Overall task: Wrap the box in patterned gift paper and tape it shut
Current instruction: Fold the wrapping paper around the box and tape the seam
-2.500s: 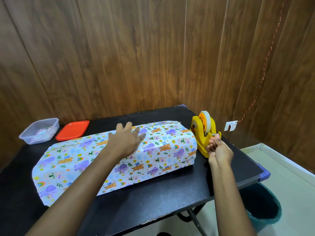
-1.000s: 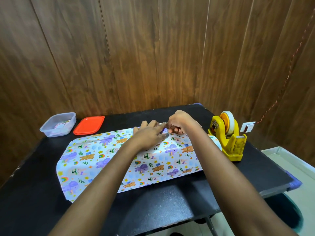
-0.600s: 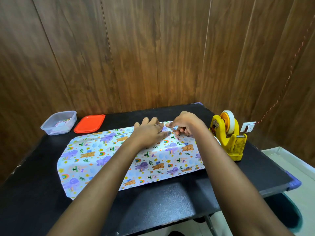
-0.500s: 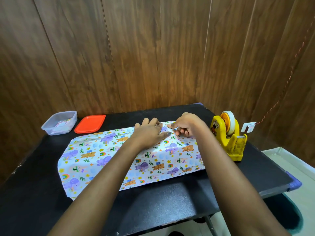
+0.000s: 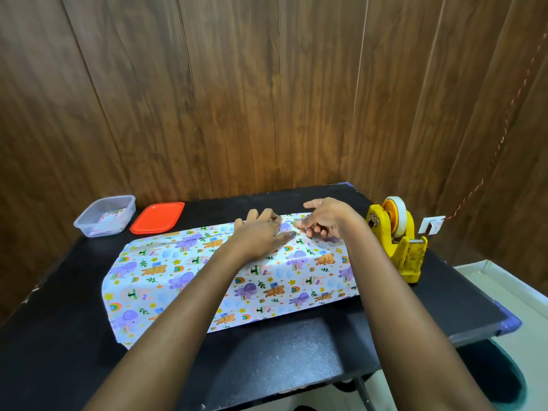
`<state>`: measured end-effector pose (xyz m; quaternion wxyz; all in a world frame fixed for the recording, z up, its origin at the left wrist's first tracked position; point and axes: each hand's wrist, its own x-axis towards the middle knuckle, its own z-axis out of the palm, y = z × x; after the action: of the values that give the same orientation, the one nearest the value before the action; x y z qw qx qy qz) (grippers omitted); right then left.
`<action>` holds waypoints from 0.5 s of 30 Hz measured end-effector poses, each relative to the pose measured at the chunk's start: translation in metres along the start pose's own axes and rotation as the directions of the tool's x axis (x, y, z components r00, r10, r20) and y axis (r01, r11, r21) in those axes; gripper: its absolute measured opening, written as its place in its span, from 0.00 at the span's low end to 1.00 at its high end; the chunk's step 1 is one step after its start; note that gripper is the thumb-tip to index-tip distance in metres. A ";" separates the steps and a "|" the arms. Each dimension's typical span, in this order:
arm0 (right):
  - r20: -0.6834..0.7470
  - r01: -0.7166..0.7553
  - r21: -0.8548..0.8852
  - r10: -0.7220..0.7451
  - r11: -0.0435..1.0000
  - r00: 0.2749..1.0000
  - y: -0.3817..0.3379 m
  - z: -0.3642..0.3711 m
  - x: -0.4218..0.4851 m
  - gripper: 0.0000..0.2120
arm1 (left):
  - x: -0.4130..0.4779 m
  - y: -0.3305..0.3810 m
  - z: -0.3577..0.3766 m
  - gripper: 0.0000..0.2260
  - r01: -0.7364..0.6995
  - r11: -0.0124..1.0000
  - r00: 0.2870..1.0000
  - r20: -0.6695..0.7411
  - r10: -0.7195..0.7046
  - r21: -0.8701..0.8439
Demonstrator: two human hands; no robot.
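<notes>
- The gift paper, printed with elephants, bears and rainbows, lay wrapped over the box in the middle of the black worktop. The box itself was hidden under it.
- The paper's left end stuck out loose past the box.
- The left hand lay flat on top of the paper near the far edge. Its fingers were straight and spread, pressing down and gripping nothing.
- The right hand hovered just beside the left, over the far right part of the paper. Its fingers were loosely curled with the thumb close to them; whether they pinched anything could not be told.
- A yellow tape dispenser stood on the worktop just right of the paper.
- A clear container and a red lid sat side by side at the far left.
</notes>
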<state>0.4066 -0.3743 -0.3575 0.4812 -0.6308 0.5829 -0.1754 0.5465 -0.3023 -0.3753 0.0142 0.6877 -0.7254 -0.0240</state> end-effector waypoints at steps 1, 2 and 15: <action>-0.035 0.043 0.034 -0.042 0.998 0.999 0.002 0.000 -0.001 0.32 | 0.000 0.000 -0.001 0.27 0.002 1.000 1.000 0.005 -0.002 -0.011; -0.072 0.093 0.064 -0.088 0.994 0.993 0.005 -0.001 -0.003 0.32 | -0.001 -0.001 -0.002 0.27 0.000 1.000 1.000 0.012 0.000 -0.027; -0.668 -0.263 -0.136 0.108 0.955 0.737 0.128 -0.098 -0.031 0.24 | -0.012 -0.008 0.005 0.28 -0.016 0.985 1.000 -0.008 0.015 -0.172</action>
<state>0.2494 -0.3676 -0.4046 0.1894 -0.5176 0.7897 -0.2695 0.5548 -0.2906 -0.3803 0.0761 0.6785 -0.7258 -0.0841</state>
